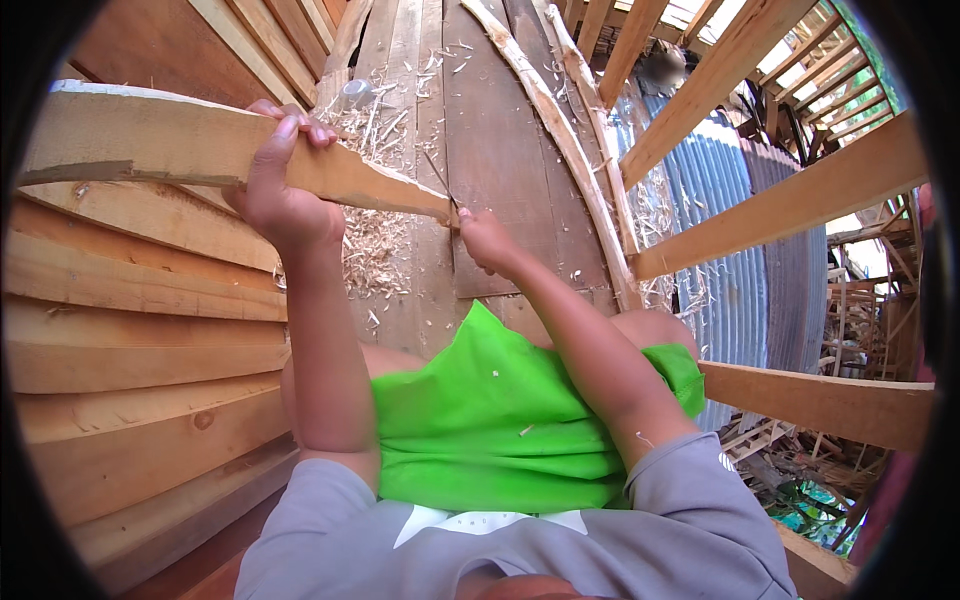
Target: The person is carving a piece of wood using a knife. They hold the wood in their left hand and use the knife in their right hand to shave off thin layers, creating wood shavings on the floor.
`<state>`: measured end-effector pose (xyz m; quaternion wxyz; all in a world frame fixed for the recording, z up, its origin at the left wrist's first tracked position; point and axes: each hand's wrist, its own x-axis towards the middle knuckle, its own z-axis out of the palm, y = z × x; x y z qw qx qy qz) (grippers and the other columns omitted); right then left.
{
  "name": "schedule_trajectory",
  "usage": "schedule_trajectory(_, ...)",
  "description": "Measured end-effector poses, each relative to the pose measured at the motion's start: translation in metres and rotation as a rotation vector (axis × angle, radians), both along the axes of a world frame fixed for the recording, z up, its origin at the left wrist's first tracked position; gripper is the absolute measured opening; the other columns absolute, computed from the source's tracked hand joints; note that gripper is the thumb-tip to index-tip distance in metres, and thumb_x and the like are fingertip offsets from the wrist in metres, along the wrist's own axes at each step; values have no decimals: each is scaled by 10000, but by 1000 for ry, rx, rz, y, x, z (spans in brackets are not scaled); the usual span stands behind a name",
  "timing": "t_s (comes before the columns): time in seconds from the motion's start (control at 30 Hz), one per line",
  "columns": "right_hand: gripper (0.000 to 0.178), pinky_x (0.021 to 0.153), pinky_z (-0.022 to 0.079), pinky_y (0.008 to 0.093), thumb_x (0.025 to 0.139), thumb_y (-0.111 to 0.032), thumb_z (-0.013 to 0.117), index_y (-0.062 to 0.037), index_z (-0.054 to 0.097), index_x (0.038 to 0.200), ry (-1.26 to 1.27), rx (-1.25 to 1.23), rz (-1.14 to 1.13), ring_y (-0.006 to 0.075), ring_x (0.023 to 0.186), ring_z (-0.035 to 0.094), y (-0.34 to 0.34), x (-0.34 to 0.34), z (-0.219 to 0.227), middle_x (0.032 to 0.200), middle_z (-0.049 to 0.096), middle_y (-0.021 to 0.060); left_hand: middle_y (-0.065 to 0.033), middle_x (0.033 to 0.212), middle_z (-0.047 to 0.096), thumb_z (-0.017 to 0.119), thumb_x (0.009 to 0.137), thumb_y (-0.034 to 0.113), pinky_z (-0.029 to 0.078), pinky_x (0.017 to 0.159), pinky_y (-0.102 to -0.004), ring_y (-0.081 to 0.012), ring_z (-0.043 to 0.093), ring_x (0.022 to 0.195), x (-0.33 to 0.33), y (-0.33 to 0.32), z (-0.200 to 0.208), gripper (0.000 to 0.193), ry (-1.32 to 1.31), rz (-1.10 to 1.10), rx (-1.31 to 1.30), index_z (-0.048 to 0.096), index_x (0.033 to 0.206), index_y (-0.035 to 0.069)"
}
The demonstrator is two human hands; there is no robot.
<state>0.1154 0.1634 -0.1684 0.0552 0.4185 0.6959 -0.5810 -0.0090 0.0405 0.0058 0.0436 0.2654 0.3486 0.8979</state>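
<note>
My left hand (285,190) is wrapped round a long wooden board (150,135), thumb on the near side and fingertips over its far edge. The board reaches in from the left, has a pale whitish upper edge, and narrows to a tapered end at the middle of the view. By that end my right hand (485,242) is closed round a knife (440,178); its thin dark blade points away from me and up to the left. The blade lies at or very near the board's tip; whether it touches I cannot tell. My fingers hide most of the knife's handle.
Curled wood shavings (375,248) cover the plank floor (490,120) around a clear cup (355,94). Peeled poles (545,95) lie to the right, beside a wooden railing (790,215) and corrugated metal sheets (715,200). A wall of overlapping planks (150,360) stands close on the left.
</note>
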Motion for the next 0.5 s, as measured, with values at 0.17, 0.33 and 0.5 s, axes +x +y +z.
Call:
schedule_trajectory(0.17, 464, 607, 461, 451, 1027, -352, 330, 39, 570, 960, 143, 146, 68, 285, 643, 586, -12, -5, 30, 750, 585, 154, -111, 746, 526, 589, 782, 15, 486, 659, -337, -205, 536, 660, 2, -1, 3, 165, 15, 16, -8, 532, 935, -7)
schedule_trajectory(0.33, 471, 627, 490, 448, 1022, -333, 329, 58, 592, 1011, 88, 131, 62, 341, 743, 619, -6, 0, 14, 816, 620, 197, -114, 758, 528, 592, 776, 7, 494, 636, -342, -205, 534, 639, 7, 2, 0, 167, 0, 27, 8, 532, 931, -8)
schedule_trajectory(0.5, 482, 742, 494, 472, 1022, -314, 318, 58, 623, 1000, -66, -14, 38, 378, 823, 648, -1, 1, 15, 828, 654, 215, -114, 775, 532, 593, 776, 3, 492, 640, -347, -207, 542, 643, 4, 5, 3, 173, 18, 31, -2, 537, 939, -14)
